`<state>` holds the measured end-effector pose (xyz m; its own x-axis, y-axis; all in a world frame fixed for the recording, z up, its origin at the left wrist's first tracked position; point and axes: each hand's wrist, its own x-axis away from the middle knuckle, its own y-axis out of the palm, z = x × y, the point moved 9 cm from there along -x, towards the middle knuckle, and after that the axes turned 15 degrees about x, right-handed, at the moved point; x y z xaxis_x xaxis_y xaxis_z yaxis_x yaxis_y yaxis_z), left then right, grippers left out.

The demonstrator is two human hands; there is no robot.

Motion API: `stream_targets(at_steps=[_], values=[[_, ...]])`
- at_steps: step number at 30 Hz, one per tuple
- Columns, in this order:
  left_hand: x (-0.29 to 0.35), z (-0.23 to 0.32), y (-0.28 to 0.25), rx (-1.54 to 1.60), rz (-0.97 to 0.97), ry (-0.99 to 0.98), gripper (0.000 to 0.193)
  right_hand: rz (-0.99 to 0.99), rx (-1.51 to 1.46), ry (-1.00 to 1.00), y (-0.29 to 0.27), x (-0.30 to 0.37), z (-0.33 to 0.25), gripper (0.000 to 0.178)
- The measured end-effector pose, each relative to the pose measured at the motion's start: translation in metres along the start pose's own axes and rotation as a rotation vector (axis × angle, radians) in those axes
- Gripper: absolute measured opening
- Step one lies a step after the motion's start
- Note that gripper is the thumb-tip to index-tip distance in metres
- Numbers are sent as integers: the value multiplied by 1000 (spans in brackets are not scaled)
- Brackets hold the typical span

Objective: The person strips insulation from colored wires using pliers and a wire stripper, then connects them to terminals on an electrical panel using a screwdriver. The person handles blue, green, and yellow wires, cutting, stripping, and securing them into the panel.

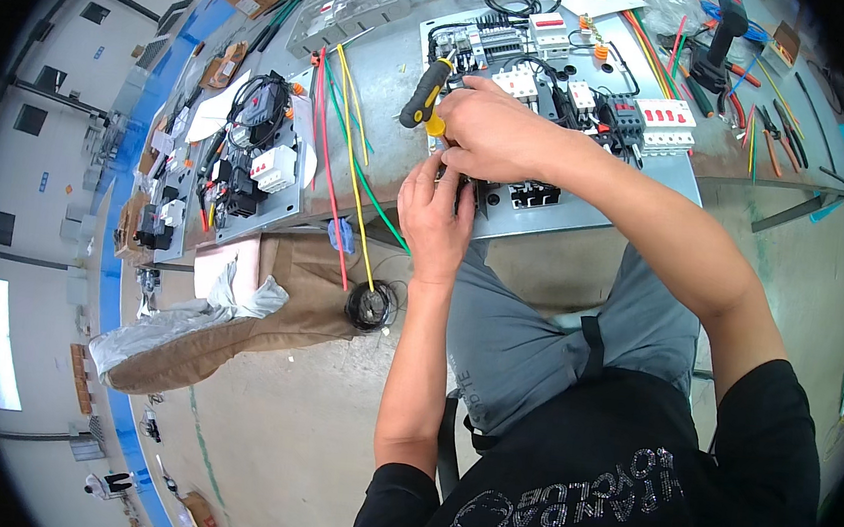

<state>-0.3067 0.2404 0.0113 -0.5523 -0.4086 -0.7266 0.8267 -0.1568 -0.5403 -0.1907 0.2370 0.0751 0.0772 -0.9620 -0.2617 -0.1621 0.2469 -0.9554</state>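
My right hand (499, 125) reaches across the near left corner of a grey metal mounting panel (597, 215). Its fingers are closed at a screwdriver (425, 93) with a black and yellow handle, which sticks out past them to the left. Another yellow part (436, 125) shows just below the handle; I cannot tell if it belongs to the same tool. Just below, my left hand (437, 210) has its fingers bent together on a small dark part at the panel's edge, mostly hidden by them. The fingertips of both hands nearly meet there.
White breakers (665, 126) with red switches and black contactors (619, 115) fill the panel. Left of it lie red, yellow and green wires (355, 147), some hanging over the table edge. A second panel (287, 197) stands further left. A cordless drill (719, 49) and pliers (787, 135) lie right.
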Motion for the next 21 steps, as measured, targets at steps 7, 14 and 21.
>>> stream_targets(at_steps=[7, 14, 21], values=[[10, -4, 5, 56, 3, -36, 42, 26, 19, -70, 0, -2, -5, 25], [22, 2, -8, 70, 12, 3, 33, -130, -190, -51, -5, 0, -15, 30], [6, -34, -28, 353, 130, -365, 23, 203, -334, 14, -37, -12, 11, 37]])
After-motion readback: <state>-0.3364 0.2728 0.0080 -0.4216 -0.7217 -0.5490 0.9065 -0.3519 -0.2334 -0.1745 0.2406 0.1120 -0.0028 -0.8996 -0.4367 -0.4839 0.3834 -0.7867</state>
